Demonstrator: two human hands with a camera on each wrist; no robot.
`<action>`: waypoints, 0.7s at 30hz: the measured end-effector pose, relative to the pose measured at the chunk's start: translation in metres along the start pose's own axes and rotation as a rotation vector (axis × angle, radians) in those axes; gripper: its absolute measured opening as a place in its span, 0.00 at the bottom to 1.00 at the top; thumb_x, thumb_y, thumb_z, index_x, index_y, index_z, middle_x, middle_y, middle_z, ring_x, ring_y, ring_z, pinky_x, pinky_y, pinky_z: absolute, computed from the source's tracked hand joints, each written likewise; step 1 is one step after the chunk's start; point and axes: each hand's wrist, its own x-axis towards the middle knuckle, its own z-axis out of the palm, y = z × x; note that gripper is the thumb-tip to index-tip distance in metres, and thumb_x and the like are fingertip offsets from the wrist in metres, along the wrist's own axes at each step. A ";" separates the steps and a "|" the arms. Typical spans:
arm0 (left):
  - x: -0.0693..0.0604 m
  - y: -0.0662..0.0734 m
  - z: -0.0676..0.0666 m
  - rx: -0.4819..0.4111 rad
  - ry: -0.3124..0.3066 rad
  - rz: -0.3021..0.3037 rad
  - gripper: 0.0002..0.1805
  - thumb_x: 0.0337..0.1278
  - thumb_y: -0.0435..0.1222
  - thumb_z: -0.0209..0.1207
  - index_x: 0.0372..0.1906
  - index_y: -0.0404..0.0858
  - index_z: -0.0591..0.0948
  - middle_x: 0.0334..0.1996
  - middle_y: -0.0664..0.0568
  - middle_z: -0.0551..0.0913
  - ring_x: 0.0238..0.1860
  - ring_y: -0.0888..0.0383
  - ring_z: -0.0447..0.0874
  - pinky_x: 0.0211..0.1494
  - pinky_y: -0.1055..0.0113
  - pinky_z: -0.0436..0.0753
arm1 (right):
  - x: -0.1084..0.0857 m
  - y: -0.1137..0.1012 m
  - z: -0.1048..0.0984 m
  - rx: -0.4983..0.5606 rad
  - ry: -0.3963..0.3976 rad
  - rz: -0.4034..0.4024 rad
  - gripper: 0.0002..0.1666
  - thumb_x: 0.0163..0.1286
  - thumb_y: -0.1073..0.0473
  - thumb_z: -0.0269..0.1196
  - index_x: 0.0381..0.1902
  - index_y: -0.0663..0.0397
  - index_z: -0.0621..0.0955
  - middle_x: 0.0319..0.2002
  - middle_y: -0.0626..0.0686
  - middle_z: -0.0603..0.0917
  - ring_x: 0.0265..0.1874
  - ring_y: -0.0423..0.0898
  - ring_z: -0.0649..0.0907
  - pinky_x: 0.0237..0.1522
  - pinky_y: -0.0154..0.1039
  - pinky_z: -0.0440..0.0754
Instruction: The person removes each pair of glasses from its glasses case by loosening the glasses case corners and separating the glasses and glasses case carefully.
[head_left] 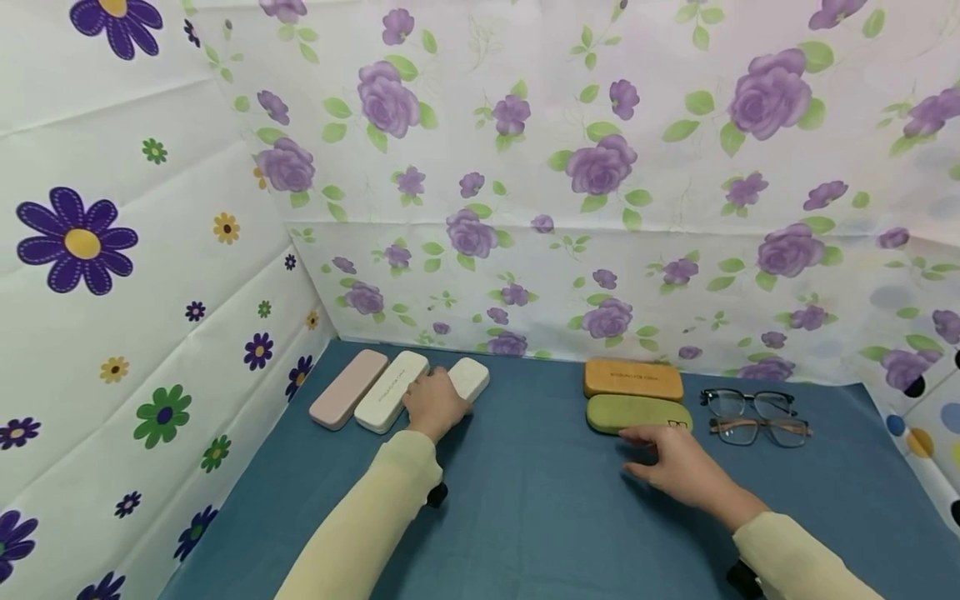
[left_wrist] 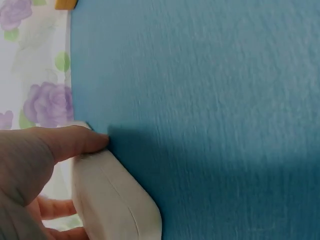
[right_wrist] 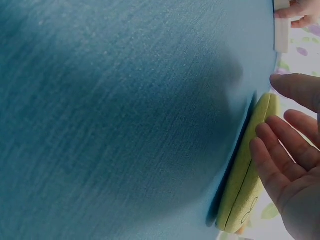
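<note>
My left hand (head_left: 437,406) holds the rightmost white glasses case (head_left: 471,378) at the back left of the table. In the left wrist view the thumb lies along one side of this case (left_wrist: 112,192), and the fingers are on its other side. Left of it lie a second white glasses case (head_left: 386,398) with faint lettering and a pink glasses case (head_left: 348,390). My right hand (head_left: 682,468) hovers at the front edge of a green glasses case (head_left: 633,412), thumb and fingers spread apart. The right wrist view shows the fingers close by the green case (right_wrist: 240,185); whether they touch it I cannot tell.
Behind the green case lies an orange glasses case (head_left: 633,379). Two pairs of glasses sit to the right, one dark-framed (head_left: 746,395) and one brown-framed (head_left: 759,422). A blue cloth (head_left: 525,500) covers the table, and flowered sheets (head_left: 465,275) stand behind it and at the sides.
</note>
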 end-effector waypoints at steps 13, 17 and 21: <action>-0.014 0.019 0.008 0.003 -0.080 0.108 0.34 0.26 0.52 0.75 0.44 0.40 0.79 0.34 0.49 0.81 0.34 0.52 0.78 0.39 0.48 0.76 | 0.000 0.001 0.000 -0.017 -0.004 0.009 0.28 0.52 0.51 0.72 0.53 0.45 0.80 0.49 0.46 0.84 0.46 0.46 0.82 0.43 0.45 0.80; -0.025 0.027 0.012 -0.034 -0.104 0.185 0.34 0.26 0.54 0.75 0.44 0.42 0.79 0.35 0.52 0.81 0.34 0.55 0.77 0.38 0.53 0.76 | 0.001 0.001 0.000 -0.017 -0.008 0.012 0.30 0.52 0.50 0.72 0.54 0.46 0.80 0.49 0.46 0.84 0.47 0.46 0.82 0.44 0.45 0.80; -0.037 0.040 0.011 -0.046 -0.111 0.276 0.35 0.26 0.55 0.74 0.46 0.44 0.79 0.37 0.54 0.82 0.35 0.57 0.78 0.38 0.54 0.77 | 0.001 -0.001 -0.002 -0.005 -0.013 0.009 0.32 0.51 0.50 0.73 0.56 0.48 0.78 0.51 0.48 0.83 0.49 0.47 0.82 0.46 0.47 0.80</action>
